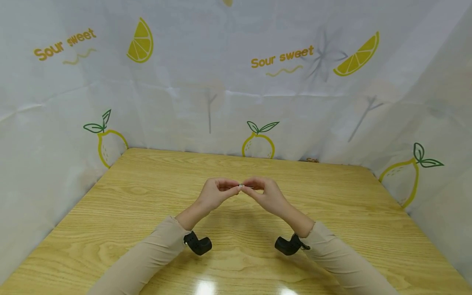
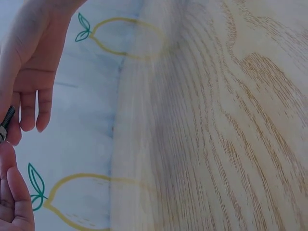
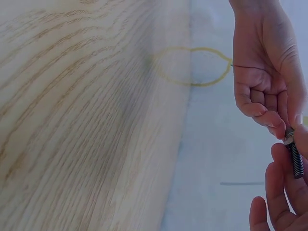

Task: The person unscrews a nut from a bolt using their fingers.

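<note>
Near the middle of the table, my left hand [image 1: 212,196] and right hand [image 1: 272,197] meet at the fingertips around a small metal bolt [image 3: 297,162]. The left thumb and fingers pinch the bolt at its head end. Its dark threaded shank points toward the right hand, as the left wrist view also shows. Close to the head sits a paler metal nut [image 3: 289,138], pinched between my right thumb and index finger. Fingertips partly cover the head and the nut. The other fingers of both hands are loosely bent.
A wood-grain table [image 1: 155,176] lies under both hands, which are held above its surface. White cloth [image 1: 184,110] with lemon prints surrounds it at the back and sides. Black wrist camera mounts [image 1: 199,243] hang below both forearms.
</note>
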{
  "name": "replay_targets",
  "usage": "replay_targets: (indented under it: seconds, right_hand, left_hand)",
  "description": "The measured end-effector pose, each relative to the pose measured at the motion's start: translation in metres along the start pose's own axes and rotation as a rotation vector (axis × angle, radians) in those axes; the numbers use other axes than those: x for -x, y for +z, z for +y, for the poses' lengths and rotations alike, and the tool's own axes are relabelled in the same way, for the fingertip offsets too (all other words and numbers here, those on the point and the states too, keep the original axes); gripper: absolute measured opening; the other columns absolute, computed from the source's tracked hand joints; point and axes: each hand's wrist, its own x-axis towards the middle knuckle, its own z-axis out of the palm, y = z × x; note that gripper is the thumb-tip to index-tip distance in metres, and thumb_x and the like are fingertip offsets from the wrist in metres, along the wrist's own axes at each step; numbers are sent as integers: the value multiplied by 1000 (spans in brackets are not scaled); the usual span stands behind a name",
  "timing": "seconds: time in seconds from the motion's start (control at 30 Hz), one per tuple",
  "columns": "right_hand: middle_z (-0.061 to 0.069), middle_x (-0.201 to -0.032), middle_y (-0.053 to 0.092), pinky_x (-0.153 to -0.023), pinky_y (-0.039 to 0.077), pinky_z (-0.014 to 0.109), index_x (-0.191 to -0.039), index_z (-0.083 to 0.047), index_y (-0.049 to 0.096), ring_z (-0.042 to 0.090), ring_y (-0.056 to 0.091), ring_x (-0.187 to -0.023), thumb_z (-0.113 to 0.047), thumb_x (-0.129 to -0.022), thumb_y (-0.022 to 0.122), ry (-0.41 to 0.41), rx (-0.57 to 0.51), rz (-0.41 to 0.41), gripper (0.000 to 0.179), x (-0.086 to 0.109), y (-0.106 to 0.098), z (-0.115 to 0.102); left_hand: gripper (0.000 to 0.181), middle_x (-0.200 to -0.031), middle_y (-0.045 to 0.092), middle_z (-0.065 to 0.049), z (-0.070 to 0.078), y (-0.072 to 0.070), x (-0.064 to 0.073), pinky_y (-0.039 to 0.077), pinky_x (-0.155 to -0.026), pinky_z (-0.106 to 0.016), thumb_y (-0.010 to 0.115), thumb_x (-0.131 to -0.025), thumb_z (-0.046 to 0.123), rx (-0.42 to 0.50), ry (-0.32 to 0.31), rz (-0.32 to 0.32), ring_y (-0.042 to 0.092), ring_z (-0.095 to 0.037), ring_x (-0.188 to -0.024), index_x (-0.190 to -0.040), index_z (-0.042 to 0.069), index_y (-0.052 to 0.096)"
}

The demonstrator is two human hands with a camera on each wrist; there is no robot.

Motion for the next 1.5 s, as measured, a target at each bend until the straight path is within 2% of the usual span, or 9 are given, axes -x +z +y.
replay_targets:
  seconds: [0.13, 0.4, 0.67, 0.87, 1.0, 1.13, 1.23, 1.4, 1.5]
  right_hand:
    - [12, -101, 68, -89, 52, 41, -106, -5, 65, 26, 64, -98, -15, -86, 67, 9, -37, 23, 22, 0, 0, 0]
    - [11, -99, 71, -82, 55, 39, -107, -6, 67, 26, 66, -96, -22, -94, 57, 45, 8, -13, 23, -1, -1, 2]
    - [13, -105, 67, -95, 47, 49, -110, -3, 63, 28, 62, -101, -17, -87, 66, 51, -60, 4, 27, 0, -2, 1]
    - [12, -103, 70, -83, 54, 40, -110, -5, 66, 26, 65, -98, -20, -93, 58, 24, -13, -15, 24, -2, -2, 1]
    - [10, -99, 70, -80, 54, 35, -105, -8, 68, 23, 64, -95, -20, -90, 63, 41, -13, 1, 20, -1, -1, 0]
    - [12, -105, 67, -90, 50, 43, -108, -6, 65, 26, 61, -101, -16, -85, 69, 63, -64, 18, 26, 0, -1, -2]
    - [14, -110, 66, -92, 50, 44, -114, -4, 62, 28, 61, -103, -17, -87, 66, 56, -76, -2, 31, -1, -1, -2]
    - [14, -105, 68, -79, 55, 34, -113, -3, 64, 29, 64, -97, -20, -95, 55, 44, -35, -61, 27, -2, -3, -1]
    - [12, -100, 70, -77, 55, 32, -107, -4, 67, 27, 64, -94, -20, -94, 57, 52, -16, -59, 23, -2, -3, -1]
  left_hand:
    - [27, -103, 71, -12, -1, 0, -1, 51, -91, -44, 67, -87, 23, -4, 8, 8, 67, -16, -88, -107, 6, 70]
    - [28, -103, 71, -12, -1, 0, 0, 52, -91, -44, 67, -87, 24, -1, 22, -2, 64, -33, -99, -108, 6, 70]
    - [27, -103, 70, -12, 0, 0, 1, 52, -90, -44, 68, -86, 24, 5, 17, 7, 67, -22, -92, -107, 6, 70]
    - [28, -103, 71, -13, 0, 0, 0, 52, -91, -44, 67, -87, 23, 10, 22, -4, 65, -30, -97, -108, 6, 69]
    - [28, -104, 70, -12, 0, 0, 0, 52, -90, -43, 67, -87, 23, 9, 21, 0, 65, -30, -97, -108, 6, 69]
    - [27, -104, 70, -12, 1, 0, 1, 52, -90, -45, 68, -86, 22, 13, 15, 13, 67, -18, -88, -108, 6, 70]
    - [27, -103, 70, -12, 1, 0, 1, 52, -90, -44, 68, -86, 22, 17, 17, 13, 66, -11, -85, -107, 5, 69]
    - [28, -102, 71, -13, 0, 0, 1, 52, -90, -44, 67, -87, 23, 11, 26, 1, 67, -21, -90, -108, 5, 69]
    - [27, -103, 71, -13, -2, 0, -1, 51, -91, -45, 67, -87, 24, 3, 24, 1, 66, -27, -95, -107, 6, 70]
